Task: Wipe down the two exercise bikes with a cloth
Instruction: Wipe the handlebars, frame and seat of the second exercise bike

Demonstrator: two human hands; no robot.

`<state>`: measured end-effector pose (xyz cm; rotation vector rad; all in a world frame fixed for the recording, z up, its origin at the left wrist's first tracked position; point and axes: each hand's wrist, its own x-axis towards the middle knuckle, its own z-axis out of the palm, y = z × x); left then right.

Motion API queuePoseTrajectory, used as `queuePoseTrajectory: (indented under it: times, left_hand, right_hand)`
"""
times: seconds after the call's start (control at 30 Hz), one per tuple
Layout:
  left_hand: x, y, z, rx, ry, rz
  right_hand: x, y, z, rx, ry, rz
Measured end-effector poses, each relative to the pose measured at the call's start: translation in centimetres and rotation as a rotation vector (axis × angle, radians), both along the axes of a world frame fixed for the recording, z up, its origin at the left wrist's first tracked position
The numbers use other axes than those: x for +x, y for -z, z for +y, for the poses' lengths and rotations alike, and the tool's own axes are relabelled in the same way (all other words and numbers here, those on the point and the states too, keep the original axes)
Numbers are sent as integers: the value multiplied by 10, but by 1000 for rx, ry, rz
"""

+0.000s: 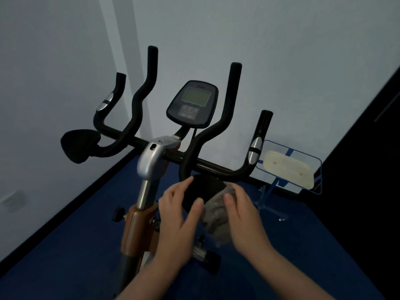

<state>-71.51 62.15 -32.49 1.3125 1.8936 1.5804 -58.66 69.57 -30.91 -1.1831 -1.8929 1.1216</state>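
Right hand (242, 211) clutches grey cloth (218, 215) | left hand (179, 211) – fingers straight – on black elbow pad (205, 191)

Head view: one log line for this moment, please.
stage: wiping right elbow pad | left hand: steadies pad | right hand: holds grey cloth against pad | console: untouched

One exercise bike (149, 161), one cloth (218, 215), two hands, one console (192, 103), two elbow pads, one blue rack (290, 167)
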Motion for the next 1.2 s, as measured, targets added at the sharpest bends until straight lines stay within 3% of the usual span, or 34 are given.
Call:
queuePoseTrajectory:
  times: [0.17,0.37,0.5,0.63,0.73,0.8,0.83,0.93,1.0,1.1,1.2]
  left_hand:
    - [1,11,-52,-32,190,146]
    - [-13,14,-72,-70,364,18]
    - [-19,6,-78,-65,379,-151]
    - [-16,-7,-86,-62,278,-254]
    - [-4,-13,-93,-88,207,-270]
    - [6,-15,-97,-110,156,-270]
    - [11,-16,-100,-115,122,-264]
    - [25,-19,-108,-109,28,-323]
    - [38,-25,-114,-113,10,-428]
    - [66,-36,-124,-108,44,-632]
    - [97,-44,-133,-121,67,-678]
  right_hand:
    - [9,-3,-30,-334,195,280]
    - [11,0,-70,-594,229,469]
    - [12,2,-84,-630,160,492]
    - [18,3,-90,-488,73,228]
    - [28,9,-98,-140,66,-106]
    - [34,8,-109,92,72,-74]
    - [37,7,-114,106,29,2]
    - [51,2,-126,-109,-281,144]
    - [63,1,-127,-97,-428,105]
    - [85,-2,-127,84,-433,72]
    - [110,-7,-122,261,-406,51]
